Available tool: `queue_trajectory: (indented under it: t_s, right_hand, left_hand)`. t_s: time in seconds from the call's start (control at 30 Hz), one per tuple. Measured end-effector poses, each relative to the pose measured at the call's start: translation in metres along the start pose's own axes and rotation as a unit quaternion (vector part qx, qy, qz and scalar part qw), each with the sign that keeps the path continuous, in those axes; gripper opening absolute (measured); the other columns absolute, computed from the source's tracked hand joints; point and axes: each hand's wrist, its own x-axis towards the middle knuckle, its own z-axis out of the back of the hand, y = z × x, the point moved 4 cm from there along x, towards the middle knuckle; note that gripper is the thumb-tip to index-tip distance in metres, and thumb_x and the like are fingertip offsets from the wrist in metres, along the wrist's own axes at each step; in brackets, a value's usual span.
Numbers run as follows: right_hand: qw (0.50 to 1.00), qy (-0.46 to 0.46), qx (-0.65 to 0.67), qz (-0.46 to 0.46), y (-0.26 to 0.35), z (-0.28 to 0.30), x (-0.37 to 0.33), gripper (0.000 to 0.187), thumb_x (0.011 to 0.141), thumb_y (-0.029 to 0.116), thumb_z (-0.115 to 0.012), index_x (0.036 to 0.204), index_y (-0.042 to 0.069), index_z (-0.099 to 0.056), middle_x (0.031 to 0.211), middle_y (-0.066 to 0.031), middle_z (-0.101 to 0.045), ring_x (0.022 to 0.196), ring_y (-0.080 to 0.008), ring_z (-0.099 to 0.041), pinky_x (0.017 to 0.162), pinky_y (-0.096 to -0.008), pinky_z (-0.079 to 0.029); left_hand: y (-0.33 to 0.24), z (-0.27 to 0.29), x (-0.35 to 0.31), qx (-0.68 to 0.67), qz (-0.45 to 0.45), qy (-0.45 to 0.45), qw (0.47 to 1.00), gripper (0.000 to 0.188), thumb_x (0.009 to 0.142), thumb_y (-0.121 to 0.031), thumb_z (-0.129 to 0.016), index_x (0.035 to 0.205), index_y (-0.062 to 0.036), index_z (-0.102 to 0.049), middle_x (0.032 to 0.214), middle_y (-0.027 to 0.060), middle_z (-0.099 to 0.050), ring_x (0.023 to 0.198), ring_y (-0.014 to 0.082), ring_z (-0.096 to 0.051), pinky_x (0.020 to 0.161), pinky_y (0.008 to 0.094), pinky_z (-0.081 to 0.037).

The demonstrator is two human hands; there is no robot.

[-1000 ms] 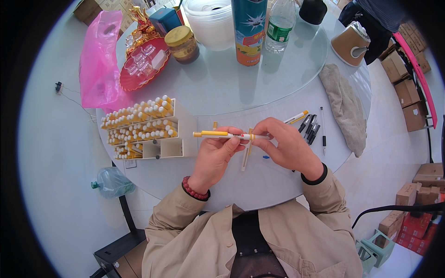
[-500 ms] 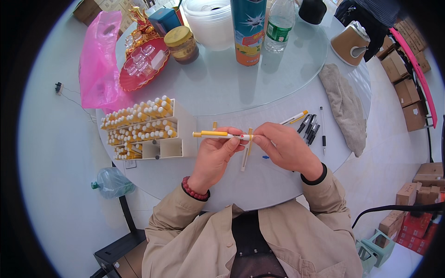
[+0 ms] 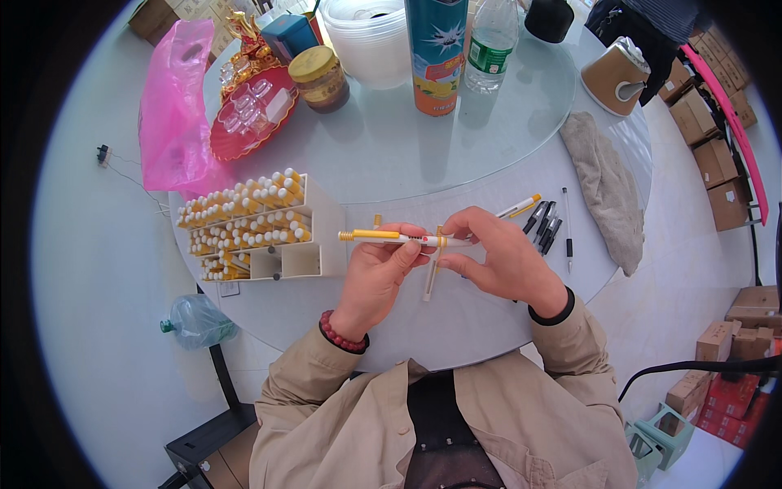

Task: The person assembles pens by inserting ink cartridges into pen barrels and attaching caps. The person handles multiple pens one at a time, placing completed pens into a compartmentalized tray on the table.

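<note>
My left hand (image 3: 376, 273) is closed round a yellow-and-white pen (image 3: 376, 235), held level above the table with its ridged yellow end pointing left. Around the pen's white right end, my right hand (image 3: 498, 257) has its thumb and fingers apart. Below the held pen lies a pale pen barrel (image 3: 429, 283) with a yellow ridged top. Another yellow-and-white pen (image 3: 520, 205) rests beyond my right hand, beside several black pens (image 3: 544, 224). To the left of my left hand stands a cream compartment rack (image 3: 327, 236) filled with yellow-and-white pens (image 3: 244, 224).
A grey cloth (image 3: 603, 191) and a slim black-gripped pen (image 3: 568, 232) lie on the right. On the glass turntable (image 3: 366, 155) stand a jar (image 3: 318, 79), a tall blue-orange can (image 3: 437, 61), a plastic bottle (image 3: 490, 53) and a red dish (image 3: 236, 143). A pink bag (image 3: 175, 114) hangs left.
My right thumb and fingers have parted and come off the pen, baring its white right end. My left hand keeps the pen in the same place.
</note>
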Motion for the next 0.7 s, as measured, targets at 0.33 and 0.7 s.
queue_trajectory:
  t_s: [0.33, 0.7]
  right_hand:
    - [0.999, 0.035, -0.040, 0.011, -0.0024, -0.0011, -0.0001, 0.018, 0.091, 0.017, -0.070, 0.097, 0.004, -0.058, 0.085, -0.0107, -0.062, 0.074, -0.0310, -0.061, 0.065, -0.0396, -0.048]
    - [0.996, 0.026, -0.073, 0.047, -0.0048, -0.0023, -0.0008, 0.016, 0.092, 0.018, -0.069, 0.096, 0.005, -0.061, 0.082, -0.0116, -0.062, 0.075, -0.0334, -0.061, 0.065, -0.0423, -0.047]
  left_hand:
    - [-0.0006, -0.0002, -0.0004, 0.006, -0.002, 0.001, 1.000, 0.017, 0.102, -0.009, -0.056, 0.117, -0.0044, -0.063, 0.115, 0.0085, -0.067, 0.107, 0.0173, -0.065, 0.092, 0.0316, -0.054]
    - [0.0001, 0.0015, -0.0003, 0.002, 0.006, -0.008, 1.000, 0.020, 0.100, -0.010, -0.060, 0.118, -0.0019, -0.063, 0.114, 0.0088, -0.067, 0.107, 0.0170, -0.064, 0.093, 0.0325, -0.054]
